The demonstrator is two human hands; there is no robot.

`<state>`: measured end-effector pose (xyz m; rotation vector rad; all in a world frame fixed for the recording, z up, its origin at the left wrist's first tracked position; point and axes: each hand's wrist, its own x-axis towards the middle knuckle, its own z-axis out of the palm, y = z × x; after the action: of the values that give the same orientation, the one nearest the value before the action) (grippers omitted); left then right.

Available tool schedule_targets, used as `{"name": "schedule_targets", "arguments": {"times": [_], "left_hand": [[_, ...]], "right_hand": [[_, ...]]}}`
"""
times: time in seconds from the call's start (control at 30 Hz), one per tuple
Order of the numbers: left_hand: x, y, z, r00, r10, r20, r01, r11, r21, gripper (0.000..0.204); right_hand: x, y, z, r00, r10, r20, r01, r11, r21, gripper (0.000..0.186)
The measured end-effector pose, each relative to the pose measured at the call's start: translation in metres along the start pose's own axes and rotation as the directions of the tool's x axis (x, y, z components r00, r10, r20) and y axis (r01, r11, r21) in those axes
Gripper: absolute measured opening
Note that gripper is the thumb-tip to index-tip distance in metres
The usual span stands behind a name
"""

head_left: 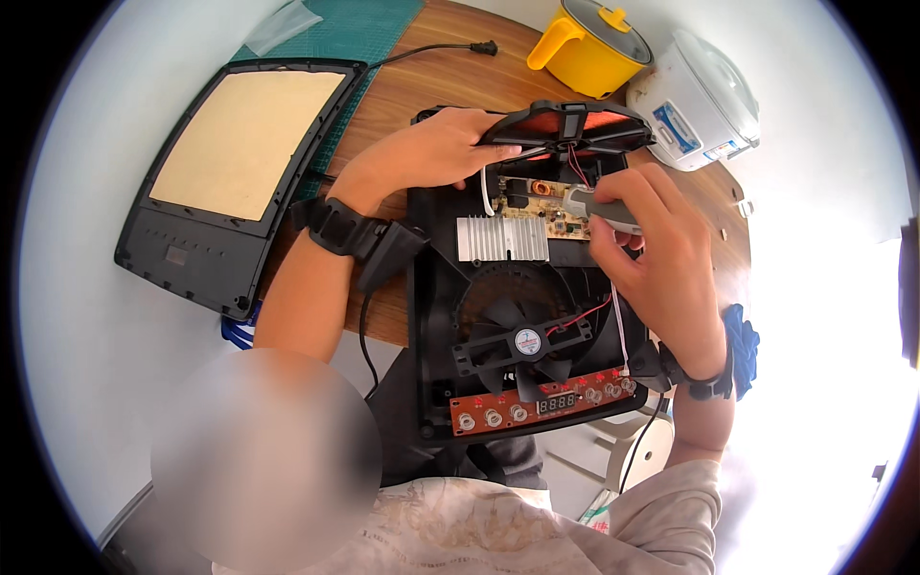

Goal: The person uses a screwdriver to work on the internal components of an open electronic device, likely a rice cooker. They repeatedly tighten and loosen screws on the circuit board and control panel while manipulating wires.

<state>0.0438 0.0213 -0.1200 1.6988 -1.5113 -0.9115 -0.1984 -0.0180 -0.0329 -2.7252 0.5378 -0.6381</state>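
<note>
My left hand (436,149) is at the left edge of the round coil frame (572,117), thumb in front and the other fingers running out of sight behind, so I take it as gripped there; tilted up like this, the frame leaves the circuit board (567,230) uncovered, which is likely why I hold it. My right hand (661,230) has its fingers curled close around a grey-and-white tool (606,208), its pale end pointing left over the board; whether it touches, I cannot tell. The open black housing (441,297) straddles the near edge of the wooden table (450,81), its near end over my lap, probably so both hands reach inside easily. The silver heat sink (503,241) sits just beside the board, the fan (527,342) nearer me, and a reddish control strip (532,412) along the housing's near edge. The black cover panel (206,251) lies toward the table's left edge, partly on the green mat (359,24), seemingly to leave elbow room. The yellow pot (594,62) and white cooker (676,101) stand by the far right corner.
</note>
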Motion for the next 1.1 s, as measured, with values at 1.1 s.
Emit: {"name": "schedule_targets", "arguments": {"times": [1.1], "left_hand": [[0.006, -0.029, 0.002, 0.982, 0.187, -0.02, -0.182, 0.971, 0.154, 0.065]], "right_hand": [[-0.011, 0.031, 0.0, 0.986, -0.025, -0.163, 0.036, 0.997, 0.061, 0.023]]}}
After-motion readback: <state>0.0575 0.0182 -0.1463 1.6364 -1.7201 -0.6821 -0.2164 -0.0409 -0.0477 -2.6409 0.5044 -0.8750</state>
